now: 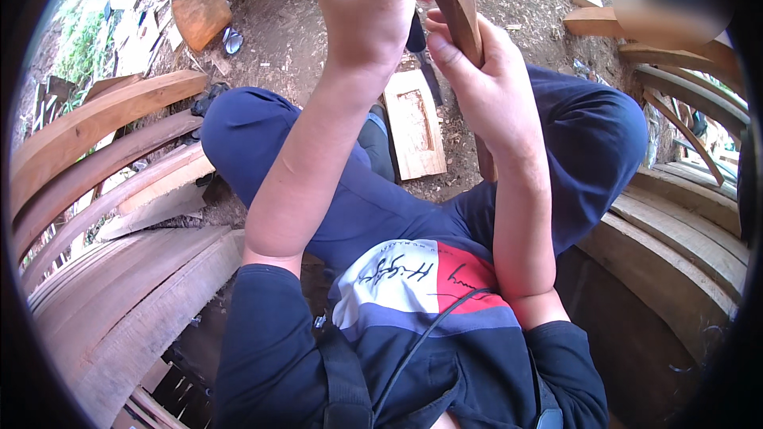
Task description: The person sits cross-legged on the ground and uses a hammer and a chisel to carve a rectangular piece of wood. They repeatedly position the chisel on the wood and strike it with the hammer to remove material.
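At the top of the view my left hand (367, 0) is closed, thumb side away from me. A dark piece shows above its grip and a black rounded end (416, 34) below. What it holds is mostly hidden. Just to the right, my right hand (489, 71) grips a long brown wooden bar (456, 4) from its right side, thumb on the near left. The bar runs upright past my wrist, its lower end showing above my thigh. Between my legs a pale wooden block (421, 165) with a rough carved hollow lies on the ground.
Curved timbers (103, 123) are stacked at the left, and more boards (675, 246) lie at the right. An orange-brown wood chunk (200, 16) rests on the dirt floor (278, 28), among shavings. Another person's blurred head (671, 4) appears at upper right.
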`<state>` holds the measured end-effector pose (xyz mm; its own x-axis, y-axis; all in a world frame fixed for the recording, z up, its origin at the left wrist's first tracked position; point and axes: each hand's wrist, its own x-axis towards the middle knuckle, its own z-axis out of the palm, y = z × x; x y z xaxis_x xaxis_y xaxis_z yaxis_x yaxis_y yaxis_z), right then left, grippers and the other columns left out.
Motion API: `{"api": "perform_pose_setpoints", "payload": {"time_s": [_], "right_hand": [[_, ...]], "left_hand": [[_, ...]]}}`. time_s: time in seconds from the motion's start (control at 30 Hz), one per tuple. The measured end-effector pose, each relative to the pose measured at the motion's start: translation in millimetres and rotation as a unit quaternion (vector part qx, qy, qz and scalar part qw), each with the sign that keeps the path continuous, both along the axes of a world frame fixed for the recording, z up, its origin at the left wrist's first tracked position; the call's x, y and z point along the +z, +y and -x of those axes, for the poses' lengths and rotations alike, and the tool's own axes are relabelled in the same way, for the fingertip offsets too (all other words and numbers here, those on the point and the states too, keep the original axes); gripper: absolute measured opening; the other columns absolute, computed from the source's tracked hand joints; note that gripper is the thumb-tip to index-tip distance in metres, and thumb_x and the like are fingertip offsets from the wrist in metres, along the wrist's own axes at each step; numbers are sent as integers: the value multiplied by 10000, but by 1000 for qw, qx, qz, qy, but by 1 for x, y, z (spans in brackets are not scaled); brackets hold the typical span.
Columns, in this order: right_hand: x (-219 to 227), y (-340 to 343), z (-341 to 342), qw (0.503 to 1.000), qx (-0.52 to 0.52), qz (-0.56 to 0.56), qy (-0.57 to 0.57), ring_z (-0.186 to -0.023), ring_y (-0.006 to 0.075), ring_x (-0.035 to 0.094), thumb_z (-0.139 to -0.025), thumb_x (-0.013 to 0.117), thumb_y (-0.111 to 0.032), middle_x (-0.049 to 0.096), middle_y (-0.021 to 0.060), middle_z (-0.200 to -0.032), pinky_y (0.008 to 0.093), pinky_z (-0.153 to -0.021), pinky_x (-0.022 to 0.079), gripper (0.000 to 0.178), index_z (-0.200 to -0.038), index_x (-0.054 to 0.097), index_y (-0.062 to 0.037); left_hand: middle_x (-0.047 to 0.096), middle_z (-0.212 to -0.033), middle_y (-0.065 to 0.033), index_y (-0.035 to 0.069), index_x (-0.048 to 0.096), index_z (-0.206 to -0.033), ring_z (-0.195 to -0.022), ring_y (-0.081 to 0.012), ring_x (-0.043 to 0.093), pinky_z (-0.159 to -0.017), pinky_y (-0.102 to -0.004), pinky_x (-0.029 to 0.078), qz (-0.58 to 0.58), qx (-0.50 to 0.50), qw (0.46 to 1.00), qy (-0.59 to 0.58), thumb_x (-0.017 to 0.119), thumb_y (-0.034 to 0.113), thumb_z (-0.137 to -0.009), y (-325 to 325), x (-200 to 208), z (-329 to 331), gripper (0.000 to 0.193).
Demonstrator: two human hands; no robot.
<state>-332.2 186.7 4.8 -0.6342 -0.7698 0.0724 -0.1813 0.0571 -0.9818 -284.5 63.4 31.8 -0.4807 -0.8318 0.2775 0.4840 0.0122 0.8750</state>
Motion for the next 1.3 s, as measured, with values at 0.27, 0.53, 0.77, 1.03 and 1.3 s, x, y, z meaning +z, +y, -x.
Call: {"api": "perform_pose_setpoints", "payload": {"time_s": [0.27, 0.53, 0.77, 1.03, 1.3], "right_hand": [[4, -12, -3, 998, 31, -16, 50, -734, 121, 614, -898, 683, -200, 657, 65, -808, 296, -664, 498, 294, -1095, 620, 8], [-17, -16, 15, 991, 24, 76, -105, -920, 100, 614, -934, 666, -156, 670, 51, -1000, 256, -839, 490, 339, -1207, 582, 27], [-84, -20, 53, 985, -88, -120, 91, -910, 332, 684, -875, 667, -319, 694, 159, -910, 422, -836, 517, 343, -1128, 659, -86], [-177, -6, 93, 945, -66, -294, -130, -828, 192, 662, -887, 646, -296, 701, 97, -894, 356, -774, 495, 329, -1097, 663, -42], [-185, 22, 85, 882, 29, -468, 47, -1026, 349, 656, -885, 633, -369, 695, 185, -1035, 451, -893, 496, 350, -1132, 667, -123]], "left_hand": [[574, -726, 20, 92, 537, -917, -606, -56, 532, -599, -192, 437, -71, 87, 993, 32, 732, 368, -890, -4, 11, -8, 339], [662, -998, -38, 27, 625, -1129, -913, -93, 606, -811, -222, 482, 7, -180, 975, -128, 650, 293, -962, 4, -33, -18, 316], [691, -986, -75, 40, 642, -1080, -933, -174, 693, -776, -291, 610, -75, -176, 939, -286, 719, 192, -897, -28, -103, -15, 250], [652, -898, -50, 24, 642, -987, -728, -97, 589, -647, -244, 482, -106, -154, 906, -379, 683, -10, -836, -19, -249, -14, 161], [672, -768, -34, 41, 649, -835, -730, -139, 640, -698, -307, 516, -45, -142, 864, -480, 786, 159, -762, -19, -278, 7, 195]]}}
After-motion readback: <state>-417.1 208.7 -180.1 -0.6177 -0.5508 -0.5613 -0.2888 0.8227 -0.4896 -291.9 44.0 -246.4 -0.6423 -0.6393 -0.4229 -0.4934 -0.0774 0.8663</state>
